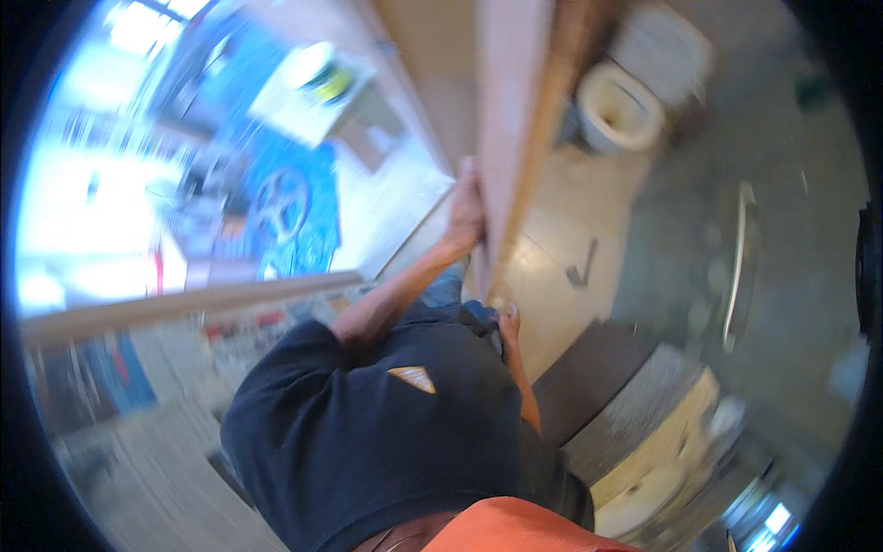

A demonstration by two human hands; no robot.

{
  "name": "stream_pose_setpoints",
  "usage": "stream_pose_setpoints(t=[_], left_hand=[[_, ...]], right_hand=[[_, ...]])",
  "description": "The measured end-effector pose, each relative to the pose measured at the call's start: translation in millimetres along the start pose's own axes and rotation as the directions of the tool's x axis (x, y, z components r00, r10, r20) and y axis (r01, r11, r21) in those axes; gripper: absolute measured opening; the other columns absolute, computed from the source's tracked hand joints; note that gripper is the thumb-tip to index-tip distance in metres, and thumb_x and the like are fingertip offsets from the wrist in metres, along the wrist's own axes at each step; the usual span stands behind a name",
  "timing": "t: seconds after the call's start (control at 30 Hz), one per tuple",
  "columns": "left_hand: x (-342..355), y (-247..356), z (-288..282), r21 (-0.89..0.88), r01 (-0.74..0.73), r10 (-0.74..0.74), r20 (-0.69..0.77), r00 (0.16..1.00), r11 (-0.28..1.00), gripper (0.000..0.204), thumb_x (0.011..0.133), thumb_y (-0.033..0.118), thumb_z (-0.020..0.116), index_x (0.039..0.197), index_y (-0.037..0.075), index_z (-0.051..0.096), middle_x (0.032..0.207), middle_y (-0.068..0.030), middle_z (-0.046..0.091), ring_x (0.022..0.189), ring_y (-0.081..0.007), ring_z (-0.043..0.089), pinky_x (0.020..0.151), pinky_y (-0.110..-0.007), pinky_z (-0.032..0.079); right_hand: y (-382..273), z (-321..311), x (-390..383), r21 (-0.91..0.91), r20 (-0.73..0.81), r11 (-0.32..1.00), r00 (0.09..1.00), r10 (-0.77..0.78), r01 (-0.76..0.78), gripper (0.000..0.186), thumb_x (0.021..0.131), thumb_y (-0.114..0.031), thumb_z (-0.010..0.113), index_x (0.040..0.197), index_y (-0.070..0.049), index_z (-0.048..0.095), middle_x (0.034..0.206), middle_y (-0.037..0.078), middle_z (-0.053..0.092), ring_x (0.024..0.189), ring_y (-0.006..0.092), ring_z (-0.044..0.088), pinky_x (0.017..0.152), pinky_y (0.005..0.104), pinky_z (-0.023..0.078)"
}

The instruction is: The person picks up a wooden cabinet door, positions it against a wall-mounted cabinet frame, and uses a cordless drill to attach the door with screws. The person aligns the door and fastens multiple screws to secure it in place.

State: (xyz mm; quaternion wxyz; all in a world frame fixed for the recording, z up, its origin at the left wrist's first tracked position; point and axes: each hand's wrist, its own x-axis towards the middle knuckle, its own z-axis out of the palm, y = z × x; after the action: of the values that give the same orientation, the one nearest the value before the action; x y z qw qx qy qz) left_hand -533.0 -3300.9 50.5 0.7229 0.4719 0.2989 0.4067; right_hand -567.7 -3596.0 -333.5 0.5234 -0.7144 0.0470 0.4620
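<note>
A pale wooden door panel, seen edge-on, runs up the middle of the view. My left hand is closed on its left side. My right hand is lower, beside the panel's bottom end against my dark clothing, its fingers curled; what they hold is too blurred to make out. A dark L-shaped object lies on the tiled floor to the right of the panel.
A toilet with raised lid stands at upper right, near a pale metal bar. Beyond a threshold at left are blue sheeting and a box bearing containers. Dark and grey boards lie at lower right.
</note>
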Motion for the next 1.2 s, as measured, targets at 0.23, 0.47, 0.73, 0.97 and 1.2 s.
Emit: stream_pose_setpoints(t=[0.23, 0.47, 0.73, 0.97, 1.2], left_hand=[[18.6, 116.5, -55.0, 0.147, -0.246, 0.274, -0.215, 0.937, 0.958, 0.06, 0.106, 0.055, 0.021, 0.093, 0.009, 0.056, 0.072, -0.002, 0.056, 0.061, -0.0116, 0.051, 0.055, -0.027, 0.043], [78.2, 193.9, -194.6, 0.02, -0.377, 0.352, -0.408, 0.843, 0.926, 0.057, 0.106, 0.055, 0.024, 0.084, 0.011, 0.052, 0.068, -0.0017, 0.052, 0.059, -0.0104, 0.049, 0.054, -0.026, 0.043], [163.7, 290.7, -403.4, 0.151, -0.534, 0.492, -0.646, 0.584, 0.832, 0.054, 0.105, 0.051, 0.028, 0.079, 0.009, 0.049, 0.059, -0.0038, 0.047, 0.049, -0.0127, 0.047, 0.042, -0.024, 0.04], [170.4, 380.8, -552.8, 0.222, -0.703, 0.691, -0.523, 0.499, 0.676, 0.059, 0.104, 0.057, 0.028, 0.078, 0.008, 0.05, 0.056, -0.0047, 0.045, 0.049, -0.0121, 0.047, 0.045, -0.022, 0.04], [187.0, 427.8, -637.4, 0.326, -0.686, 0.724, -0.539, 0.43, 0.65, 0.031, 0.101, 0.034, 0.047, 0.084, 0.008, 0.043, 0.067, -0.0067, 0.046, 0.056, -0.0136, 0.047, 0.05, -0.022, 0.042]], right_hand=[[-94.9, -25.2, 4.0, -0.097, 0.037, 0.987, 0.99, 0.136, -0.132, 0.059, 0.087, -0.005, 0.056, 0.143, -0.002, 0.039, 0.083, 0.012, 0.064, 0.064, 0.0192, 0.063, 0.049, 0.0275, 0.047], [-145.4, -25.6, 59.7, -0.468, -0.048, 0.877, 0.994, 0.1, -0.111, 0.054, 0.085, -0.001, 0.053, 0.139, -0.001, 0.044, 0.074, 0.008, 0.06, 0.058, 0.0171, 0.059, 0.046, 0.0268, 0.045], [-211.0, 261.9, 121.5, -0.456, 0.46, 0.752, 0.849, -0.259, 0.477, 0.025, 0.092, -0.011, 0.052, 0.115, -0.002, 0.057, 0.081, 0.01, 0.064, 0.061, 0.0184, 0.061, 0.05, 0.0299, 0.05], [-306.3, 521.3, 135.5, -0.549, 0.516, 0.802, 0.85, 0.104, 0.235, 0.044, 0.094, -0.021, 0.056, 0.133, -0.002, 0.052, 0.106, 0.016, 0.069, 0.086, 0.0221, 0.069, 0.069, 0.031, 0.054], [-371.4, 683.6, 117.8, -0.706, 0.615, 0.607, 0.74, 0.271, 0.365, 0.046, 0.089, -0.013, 0.055, 0.134, -0.001, 0.055, 0.109, 0.018, 0.068, 0.089, 0.0217, 0.066, 0.077, 0.0311, 0.051]])
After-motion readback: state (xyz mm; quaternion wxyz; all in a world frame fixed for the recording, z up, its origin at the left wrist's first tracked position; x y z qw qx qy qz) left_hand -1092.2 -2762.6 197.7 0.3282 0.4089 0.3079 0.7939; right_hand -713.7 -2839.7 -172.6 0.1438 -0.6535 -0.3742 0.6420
